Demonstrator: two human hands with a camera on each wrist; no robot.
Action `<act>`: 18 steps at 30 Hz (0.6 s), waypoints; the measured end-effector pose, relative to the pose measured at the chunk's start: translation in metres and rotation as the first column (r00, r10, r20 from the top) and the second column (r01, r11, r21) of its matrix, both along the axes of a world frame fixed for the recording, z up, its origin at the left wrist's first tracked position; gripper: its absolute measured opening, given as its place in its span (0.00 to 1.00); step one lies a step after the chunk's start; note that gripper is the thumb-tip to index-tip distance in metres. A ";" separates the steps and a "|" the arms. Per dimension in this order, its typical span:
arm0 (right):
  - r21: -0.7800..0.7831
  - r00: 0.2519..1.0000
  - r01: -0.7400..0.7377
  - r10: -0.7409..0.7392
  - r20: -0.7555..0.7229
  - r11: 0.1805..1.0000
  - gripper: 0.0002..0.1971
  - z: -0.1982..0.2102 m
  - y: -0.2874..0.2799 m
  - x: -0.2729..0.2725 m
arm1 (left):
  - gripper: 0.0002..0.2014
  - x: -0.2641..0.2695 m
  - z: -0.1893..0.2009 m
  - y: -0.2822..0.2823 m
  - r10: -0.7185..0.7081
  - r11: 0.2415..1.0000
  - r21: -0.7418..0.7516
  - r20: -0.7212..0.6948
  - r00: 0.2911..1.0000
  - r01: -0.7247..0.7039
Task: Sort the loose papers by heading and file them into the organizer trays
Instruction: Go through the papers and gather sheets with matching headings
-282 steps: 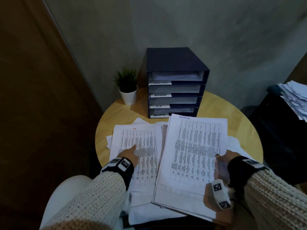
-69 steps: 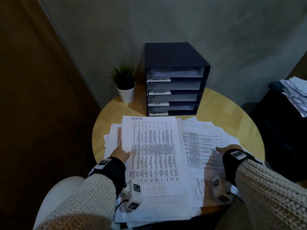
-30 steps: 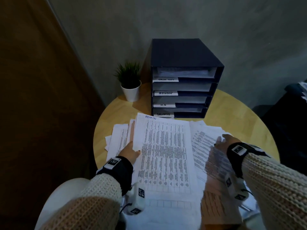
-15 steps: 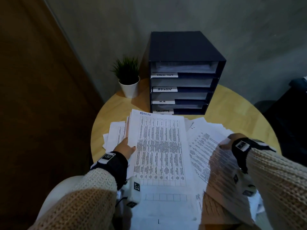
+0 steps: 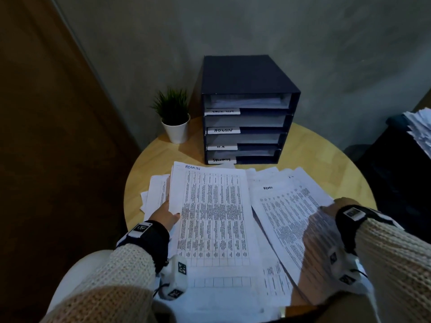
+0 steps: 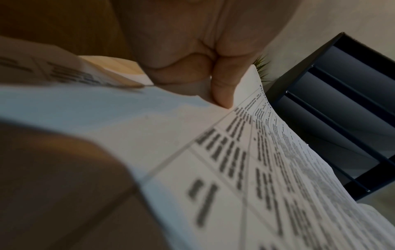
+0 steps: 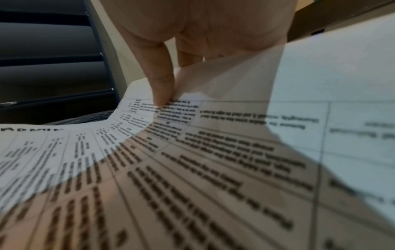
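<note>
**Inspector:** State how the material will handle, and where you would take hold.

**Operator:** I judge the loose papers (image 5: 275, 220) light, limp and slick against each other. They lie fanned across the near half of the round table (image 5: 310, 150); the top sheets slide readily. A single sheet will sag if taken by a corner, so I would grip a side edge near the middle, thumb on top and fingers beneath. The edges crease easily.

**Inspector:** Left hand?

**Operator:** My left hand (image 5: 164, 215) pinches the left edge of the ADMIN sheet (image 5: 210, 217). The left wrist view shows the thumb (image 6: 224, 91) pressed on the printed face, that edge raised off the pile. The other fingers are hidden under the paper; I cannot tell how they lie.

**Inspector:** Right hand?

**Operator:** My right hand (image 5: 335, 206) holds the right edge of a second sheet (image 5: 291, 217), also headed ADMIN. That edge curls upward and blurs. In the right wrist view one finger (image 7: 160, 81) bears down on its printed face, with others behind the curled paper.

**Inspector:** Destination?

**Operator:** The organizer (image 5: 247, 108) stands at the far side of the table, right of a potted plant (image 5: 173, 117). Its second tray from the top is labelled ADMIN; the label (image 5: 223, 130) is legible, so both sheets belong there in my judgement
</note>
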State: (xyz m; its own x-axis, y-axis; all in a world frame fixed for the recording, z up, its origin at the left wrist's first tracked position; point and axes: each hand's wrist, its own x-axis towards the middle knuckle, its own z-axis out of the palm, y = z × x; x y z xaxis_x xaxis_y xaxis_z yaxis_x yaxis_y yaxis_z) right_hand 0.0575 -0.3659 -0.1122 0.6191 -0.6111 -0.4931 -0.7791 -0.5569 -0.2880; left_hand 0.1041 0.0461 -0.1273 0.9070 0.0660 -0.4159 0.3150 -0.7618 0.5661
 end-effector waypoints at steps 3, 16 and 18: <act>-0.115 0.989 -0.085 0.069 -0.132 0.990 0.31 0.001 0.014 0.005 | 0.25 0.001 0.001 0.001 -0.002 1.000 -0.002 0.005 1.000 0.002; -0.269 0.992 -0.098 0.073 -0.101 0.958 0.23 0.006 -0.011 0.002 | 0.26 0.003 0.000 0.001 0.039 0.999 -0.027 0.014 0.999 -0.039; -0.229 0.997 -0.077 0.072 -0.030 0.970 0.22 0.013 -0.017 -0.003 | 0.26 0.000 0.002 0.000 0.059 0.997 -0.046 0.034 0.998 -0.057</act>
